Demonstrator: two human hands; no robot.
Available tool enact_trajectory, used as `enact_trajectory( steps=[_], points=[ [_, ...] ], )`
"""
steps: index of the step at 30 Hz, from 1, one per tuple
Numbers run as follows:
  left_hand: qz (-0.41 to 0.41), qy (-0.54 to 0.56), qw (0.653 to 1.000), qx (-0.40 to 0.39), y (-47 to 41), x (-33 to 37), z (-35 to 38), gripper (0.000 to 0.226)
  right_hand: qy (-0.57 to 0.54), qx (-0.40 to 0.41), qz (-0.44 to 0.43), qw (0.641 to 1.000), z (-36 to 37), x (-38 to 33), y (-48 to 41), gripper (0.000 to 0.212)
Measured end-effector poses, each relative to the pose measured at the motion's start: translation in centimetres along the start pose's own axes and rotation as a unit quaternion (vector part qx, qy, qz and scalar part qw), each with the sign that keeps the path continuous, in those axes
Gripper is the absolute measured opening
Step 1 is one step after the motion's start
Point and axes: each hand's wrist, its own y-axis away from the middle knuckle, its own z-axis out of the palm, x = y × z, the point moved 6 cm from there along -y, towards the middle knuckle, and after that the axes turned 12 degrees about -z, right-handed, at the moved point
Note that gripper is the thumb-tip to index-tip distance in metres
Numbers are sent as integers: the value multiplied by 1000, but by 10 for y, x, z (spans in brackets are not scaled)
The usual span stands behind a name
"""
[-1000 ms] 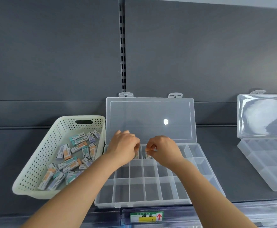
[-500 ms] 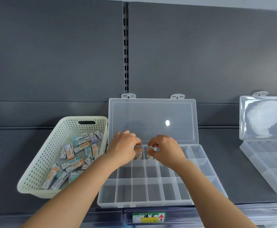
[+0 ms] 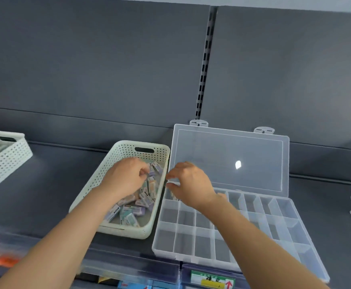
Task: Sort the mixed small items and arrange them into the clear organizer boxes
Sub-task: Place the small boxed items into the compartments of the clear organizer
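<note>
Pale green perforated basket [image 3: 99,180]; clear organizer [image 3: 283,224].

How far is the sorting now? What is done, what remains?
Done: a few sorted packets sit in the organizer box, back-left compartment. In hand: the left hand reaches among loose packets in the basket; the right hand hovers over that compartment. Left: that pile; the other visible compartments are empty.

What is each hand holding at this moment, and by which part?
Left hand is among the packets in the basket; a hold cannot be told. Right hand holds nothing.

Grey panel [image 3: 87,69], slotted upright [image 3: 204,65], shelf label [image 3: 212,279]
</note>
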Motion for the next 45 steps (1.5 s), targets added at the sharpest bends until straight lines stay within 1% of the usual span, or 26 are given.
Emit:
enact_trajectory(
  steps=[3, 5, 8, 12, 16, 17, 20, 22, 25, 27, 29, 31, 34, 36, 38, 41, 45],
  points=[
    [-40, -37, 997, -58, 4, -28, 14, 25, 36, -53, -42, 997, 18, -19, -25, 24],
    [-56, -51, 993, -92, 7, -39, 28, 27, 102, -97, -66, 988, 30, -27, -40, 24],
    [-57, -62, 989, -121, 12, -47, 43, 23, 188, -166, -67, 966, 46, -31, -60, 22],
    [-34, -46, 991, -124, 13, -50, 50, 24, 237, -267, -41, 933, 68, -28, -74, 17],
    [-40, -24, 993, -107, 11, -57, 48, 16, 241, -300, -28, 923, 78, -26, -78, 16],
    [-49, -8, 994, -102, 10, -60, 47, 18, 231, -299, -25, 925, 78, -25, -79, 16],
    [-78, 58, 992, -84, 9, -67, 39, 22, 164, -259, -16, 952, 72, -25, -81, 9],
    [-94, 123, 986, -66, 7, -67, 29, 23, 100, -213, -4, 972, 61, -24, -81, 13],
    [-88, 208, 974, -21, 5, -58, 10, 23, 3, -114, 22, 993, 33, -20, -72, 15],
    [-77, 255, 964, 9, 4, -47, -2, 21, -37, -38, 36, 998, 12, -16, -61, 13],
    [-64, 300, 951, 30, 4, -33, -11, 19, -68, 25, 49, 996, -8, -10, -47, 16],
    [-45, 331, 942, 40, 4, -17, -18, 17, -70, 69, 61, 993, -24, -4, -30, 18],
    [-6, 357, 934, 26, 5, 15, -20, 15, -66, 136, 101, 983, -46, 9, -2, 22],
    [20, 372, 928, 7, 6, 39, -16, 16, -68, 176, 136, 972, -57, 20, 17, 15],
    [41, 368, 929, -12, 7, 62, -7, 19, -71, 197, 169, 963, -65, 31, 37, 10],
    [80, 341, 936, -35, 10, 96, 8, 19, -70, 210, 199, 955, -74, 45, 65, 10],
    [136, 311, 939, -45, 17, 140, 23, 15, -48, 206, 234, 949, -88, 68, 99, 10]
  ],
)
